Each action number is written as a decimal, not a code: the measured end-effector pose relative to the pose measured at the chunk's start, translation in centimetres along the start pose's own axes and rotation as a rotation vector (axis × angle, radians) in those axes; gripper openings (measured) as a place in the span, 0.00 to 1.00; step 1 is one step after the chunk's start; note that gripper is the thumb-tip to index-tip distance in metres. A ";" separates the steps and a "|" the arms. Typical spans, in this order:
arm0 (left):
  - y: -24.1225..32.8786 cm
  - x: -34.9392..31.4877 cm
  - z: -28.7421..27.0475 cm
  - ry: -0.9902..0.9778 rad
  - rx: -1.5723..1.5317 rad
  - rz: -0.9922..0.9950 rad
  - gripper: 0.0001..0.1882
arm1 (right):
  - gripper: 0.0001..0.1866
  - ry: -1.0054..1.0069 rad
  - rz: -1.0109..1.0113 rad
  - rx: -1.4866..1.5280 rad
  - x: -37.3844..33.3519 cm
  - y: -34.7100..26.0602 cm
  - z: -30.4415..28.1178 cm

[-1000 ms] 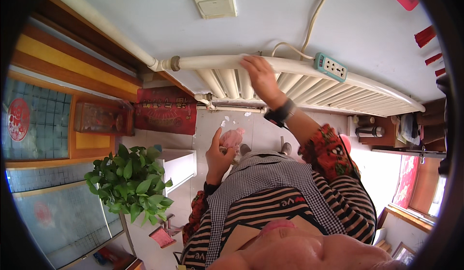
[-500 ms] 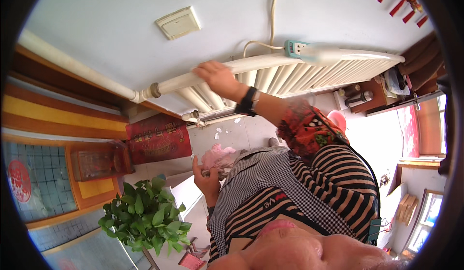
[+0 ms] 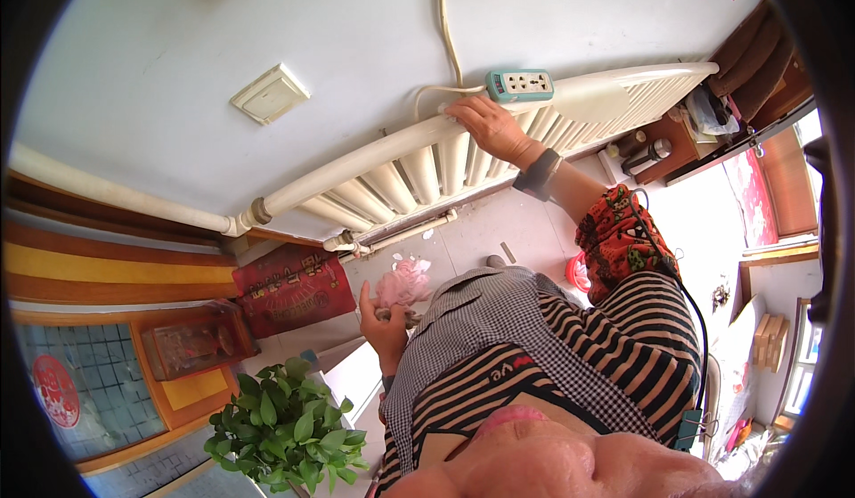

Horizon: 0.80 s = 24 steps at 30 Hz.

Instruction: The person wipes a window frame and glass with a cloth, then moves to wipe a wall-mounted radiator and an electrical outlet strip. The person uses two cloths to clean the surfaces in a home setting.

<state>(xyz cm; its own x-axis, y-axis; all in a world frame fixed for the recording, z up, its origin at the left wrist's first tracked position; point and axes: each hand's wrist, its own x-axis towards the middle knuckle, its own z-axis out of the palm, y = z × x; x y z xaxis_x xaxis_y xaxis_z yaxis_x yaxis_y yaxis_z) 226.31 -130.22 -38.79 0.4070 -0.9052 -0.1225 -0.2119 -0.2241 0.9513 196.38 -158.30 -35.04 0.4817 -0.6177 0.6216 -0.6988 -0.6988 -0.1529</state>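
Observation:
My right hand (image 3: 492,126), with a dark band at the wrist, lies flat on the top rail of a white ribbed radiator (image 3: 401,173) fixed to the wall. Its fingers are spread and close around nothing. Just beyond the fingertips, a teal power strip (image 3: 519,84) sits on the rail. Lower down, in front of my striped top and checked apron, my left hand (image 3: 383,324) grips a pink fluffy cloth (image 3: 405,282). The cloth hangs apart from the radiator, over the pale floor.
A white cable (image 3: 445,26) runs up the wall from the power strip, and a wall switch (image 3: 270,95) is to the left. A red bag (image 3: 289,289) stands below the radiator pipe. A green potted plant (image 3: 285,427) is near my left elbow. A small table with bottles (image 3: 655,149) is at the right.
My right hand has slid along the radiator's top rail, closer to the power strip. My left hand stays low with the pink cloth. The view has swung, so the radiator sits more to the right.

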 end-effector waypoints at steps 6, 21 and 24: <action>0.4 -0.8 0.5 0.038 -0.025 -0.011 0.37 | 0.10 0.058 0.268 -0.080 0.5 1.7 -0.2; 1.3 -0.4 3.7 -0.029 0.033 0.017 0.36 | 0.12 0.037 0.087 0.041 -1.7 3.5 -3.1; 1.3 -0.5 4.5 -0.038 -0.042 -0.020 0.35 | 0.14 0.031 0.127 -0.003 -1.7 3.2 -2.6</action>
<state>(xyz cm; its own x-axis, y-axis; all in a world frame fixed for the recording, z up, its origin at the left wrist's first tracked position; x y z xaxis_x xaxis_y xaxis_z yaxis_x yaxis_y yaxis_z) 221.84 -131.72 -38.74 0.3766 -0.9138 -0.1519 -0.1661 -0.2279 0.9594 191.93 -158.57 -34.59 0.3726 -0.6895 0.6212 -0.7549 -0.6145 -0.2293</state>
